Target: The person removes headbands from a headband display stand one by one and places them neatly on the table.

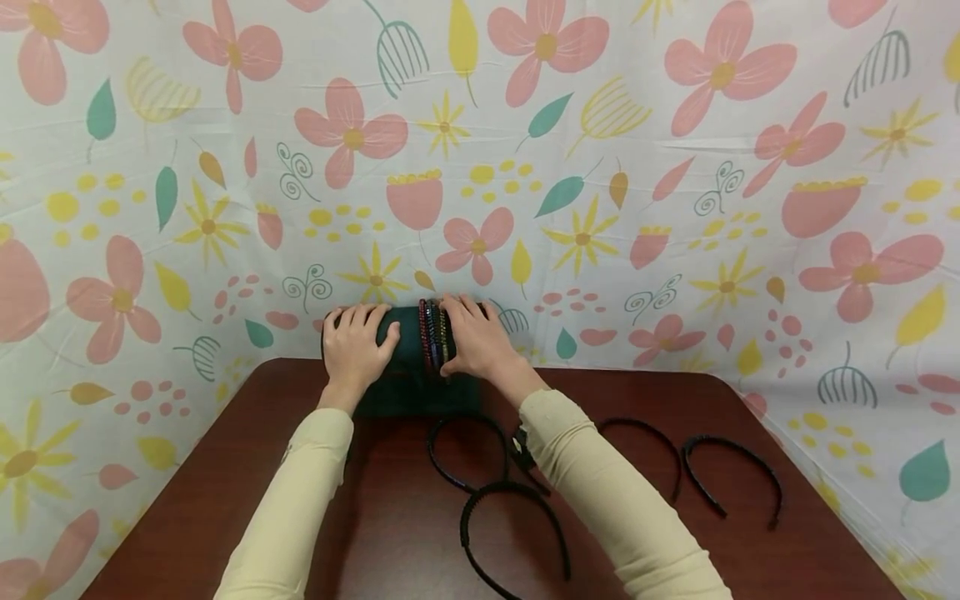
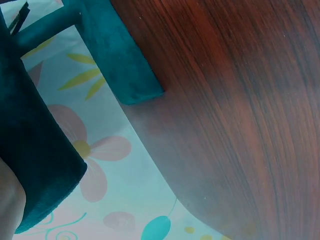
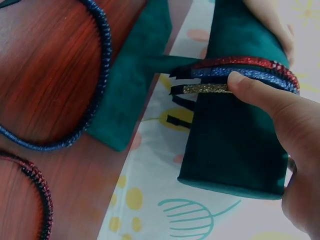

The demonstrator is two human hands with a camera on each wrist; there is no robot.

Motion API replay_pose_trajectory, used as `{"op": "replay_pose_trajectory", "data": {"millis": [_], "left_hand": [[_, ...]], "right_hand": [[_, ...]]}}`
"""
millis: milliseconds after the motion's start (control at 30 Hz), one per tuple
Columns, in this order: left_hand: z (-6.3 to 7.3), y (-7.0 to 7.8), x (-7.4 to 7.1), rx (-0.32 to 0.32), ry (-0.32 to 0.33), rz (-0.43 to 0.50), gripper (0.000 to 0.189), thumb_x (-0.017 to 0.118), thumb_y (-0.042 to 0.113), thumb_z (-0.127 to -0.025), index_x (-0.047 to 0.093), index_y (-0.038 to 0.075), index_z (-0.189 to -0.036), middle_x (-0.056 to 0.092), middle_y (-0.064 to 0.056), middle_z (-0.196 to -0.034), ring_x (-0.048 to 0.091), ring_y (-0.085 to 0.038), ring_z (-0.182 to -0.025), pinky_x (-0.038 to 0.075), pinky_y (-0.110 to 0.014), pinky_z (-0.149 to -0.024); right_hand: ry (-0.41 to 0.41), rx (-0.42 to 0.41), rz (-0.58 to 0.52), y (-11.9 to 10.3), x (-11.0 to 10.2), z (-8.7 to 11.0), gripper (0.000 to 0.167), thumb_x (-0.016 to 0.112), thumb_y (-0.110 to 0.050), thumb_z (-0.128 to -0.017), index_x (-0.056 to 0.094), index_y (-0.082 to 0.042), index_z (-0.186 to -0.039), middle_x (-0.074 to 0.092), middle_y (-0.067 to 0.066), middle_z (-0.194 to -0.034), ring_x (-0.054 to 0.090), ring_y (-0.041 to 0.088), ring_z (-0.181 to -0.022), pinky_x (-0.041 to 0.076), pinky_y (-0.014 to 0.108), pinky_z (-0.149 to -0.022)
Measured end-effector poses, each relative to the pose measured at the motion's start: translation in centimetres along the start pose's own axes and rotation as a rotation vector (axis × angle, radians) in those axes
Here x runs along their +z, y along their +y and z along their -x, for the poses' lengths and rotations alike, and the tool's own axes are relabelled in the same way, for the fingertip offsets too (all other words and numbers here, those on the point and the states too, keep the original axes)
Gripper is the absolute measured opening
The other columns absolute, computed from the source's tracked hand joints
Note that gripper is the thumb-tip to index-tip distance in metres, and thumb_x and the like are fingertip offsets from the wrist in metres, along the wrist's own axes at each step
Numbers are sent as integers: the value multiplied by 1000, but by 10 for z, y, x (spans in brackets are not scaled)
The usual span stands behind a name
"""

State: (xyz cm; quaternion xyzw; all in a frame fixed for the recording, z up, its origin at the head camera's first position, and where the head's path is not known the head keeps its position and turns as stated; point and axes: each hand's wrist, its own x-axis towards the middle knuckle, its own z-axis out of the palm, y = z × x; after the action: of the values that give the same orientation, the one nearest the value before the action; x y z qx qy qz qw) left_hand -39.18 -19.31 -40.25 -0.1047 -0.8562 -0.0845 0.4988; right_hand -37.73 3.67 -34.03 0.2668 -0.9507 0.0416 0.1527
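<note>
Though half-curled, right hand (image 1: pixel 480 342) on headbands (image 3: pixel 214 74).

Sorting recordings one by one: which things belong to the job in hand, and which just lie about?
In the job:
left grip
right grip
teal stand
red headband
blue headband
gold headband

Apparently just lying about:
loose headbands on the table, though these may belong too

There is passing room over the table (image 1: pixel 210 483) at left, but loose headbands (image 1: pixel 513 486) obstruct its middle and right.
</note>
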Motion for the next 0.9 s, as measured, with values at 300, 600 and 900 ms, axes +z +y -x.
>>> {"op": "replay_pose_trajectory", "data": {"millis": [300,600,900], "left_hand": [[1,-2,0,0,5,14,47,43,51,-99,68,19,-123,68,-8,-119,62,-29,-111,38,-52,-107],[-2,-1,0,7,17,10,48,41,52,-100,68,19,-124,68,-8,-119,62,-29,-112,39,-53,-107],[1,-1,0,18,32,17,50,40,52,-100,70,18,-121,69,-9,-117,63,-31,-110,42,-56,-104]], "right_hand": [[39,-8,-11,8,3,0,117,89,-55,-63,25,-18,-155,39,1,-157,28,23,-150,22,60,-120],[36,-25,-57,16,0,-1,114,89,-53,-65,28,-16,-154,29,2,-163,21,25,-153,18,61,-121],[65,-18,-77,34,3,9,113,89,-51,-65,30,-13,-154,37,5,-158,30,26,-149,21,62,-119]]}}
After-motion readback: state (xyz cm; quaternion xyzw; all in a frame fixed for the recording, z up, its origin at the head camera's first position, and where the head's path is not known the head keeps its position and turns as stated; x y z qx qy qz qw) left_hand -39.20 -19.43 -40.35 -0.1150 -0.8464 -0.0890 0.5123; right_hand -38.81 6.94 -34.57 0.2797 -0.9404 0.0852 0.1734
